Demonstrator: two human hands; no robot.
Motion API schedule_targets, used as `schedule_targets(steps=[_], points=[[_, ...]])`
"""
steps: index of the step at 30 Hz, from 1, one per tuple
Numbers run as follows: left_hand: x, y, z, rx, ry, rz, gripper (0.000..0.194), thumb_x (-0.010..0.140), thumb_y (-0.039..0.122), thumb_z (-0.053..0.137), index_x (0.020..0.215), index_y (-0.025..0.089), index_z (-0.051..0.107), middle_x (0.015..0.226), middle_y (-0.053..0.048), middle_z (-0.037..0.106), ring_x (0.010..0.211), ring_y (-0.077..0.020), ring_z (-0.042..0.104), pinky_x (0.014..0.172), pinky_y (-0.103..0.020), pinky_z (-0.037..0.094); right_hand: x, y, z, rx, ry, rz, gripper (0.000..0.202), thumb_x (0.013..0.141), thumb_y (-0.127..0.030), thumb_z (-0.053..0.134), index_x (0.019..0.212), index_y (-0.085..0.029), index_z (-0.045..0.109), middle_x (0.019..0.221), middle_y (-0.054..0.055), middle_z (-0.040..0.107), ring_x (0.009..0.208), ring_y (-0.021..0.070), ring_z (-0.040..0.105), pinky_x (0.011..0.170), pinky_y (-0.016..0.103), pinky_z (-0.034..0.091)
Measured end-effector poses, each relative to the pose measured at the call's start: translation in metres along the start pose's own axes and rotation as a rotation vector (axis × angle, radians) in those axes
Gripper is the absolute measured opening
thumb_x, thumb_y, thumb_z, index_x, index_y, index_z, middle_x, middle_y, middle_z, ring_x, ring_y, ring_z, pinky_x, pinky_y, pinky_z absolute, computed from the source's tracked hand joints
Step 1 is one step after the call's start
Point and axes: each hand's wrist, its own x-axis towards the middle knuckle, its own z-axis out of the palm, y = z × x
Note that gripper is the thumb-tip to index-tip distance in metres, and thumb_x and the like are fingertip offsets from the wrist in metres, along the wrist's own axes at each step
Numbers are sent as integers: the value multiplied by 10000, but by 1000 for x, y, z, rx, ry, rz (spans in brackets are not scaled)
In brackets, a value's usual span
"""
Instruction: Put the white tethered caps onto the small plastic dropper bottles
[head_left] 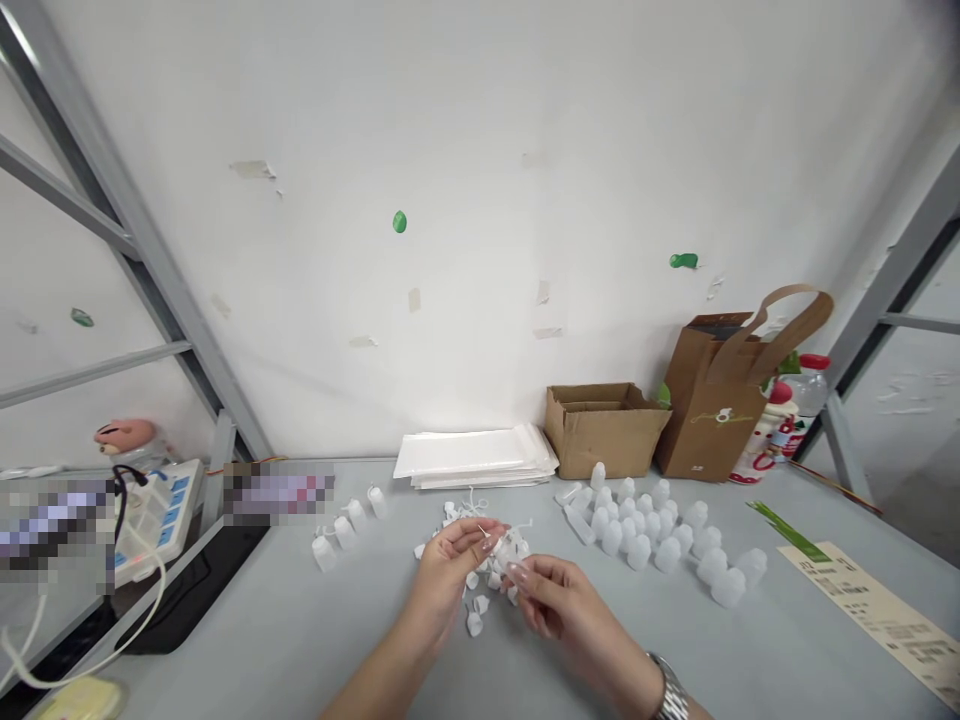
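Near the middle of the grey table, my left hand (pixel 459 560) and my right hand (pixel 551 597) hold a small translucent white piece (pixel 512 546) between them, fingers pinched on it. A thin white strand sticks out from its top. Under and around my hands lies a pile of small white caps (pixel 475 622), partly hidden by them. To the right stand several translucent bottles (pixel 638 552) in loose rows, with a few lying down at their left edge. On the left, several capped white bottles (pixel 343 531) stand in a slanting row.
A stack of white envelopes (pixel 474 456), an open cardboard box (pixel 606 432) and a brown paper bag (pixel 710 398) stand along the wall. At right lies a printed paper (pixel 874 615); at left, a power strip (pixel 169 520) and a black tablet-like object (pixel 196 580).
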Motion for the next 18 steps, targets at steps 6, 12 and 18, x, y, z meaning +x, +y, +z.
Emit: schedule_targets(steps=[6, 12, 18], points=[[-2, 6, 1, 51, -63, 93, 240, 564, 303, 766, 739, 168, 672, 887, -86, 724, 870, -227, 635, 780, -313, 461, -1, 0, -3, 382, -226, 158, 386, 731, -516, 584, 670, -136, 562, 375, -103, 324, 348, 40, 217, 433, 212, 193], [-2, 9, 2, 122, -40, 106, 226, 550, 282, 764, 708, 158, 661, 775, -68, 726, 800, -226, 655, 749, -317, 485, 1, 0, 0, 227, -69, 81, 445, 741, -579, 539, 740, -134, 536, 417, -79, 442, 350, 38, 277, 430, 204, 211], [1, 2, -1, 81, 65, 40, 275, 530, 316, 767, 714, 147, 652, 759, -68, 723, 756, -210, 653, 675, -293, 504, 9, 16, -4, -60, 36, -36, 418, 679, -555, 616, 766, -173, 468, 562, -30, 585, 444, 91, 462, 484, 223, 334]])
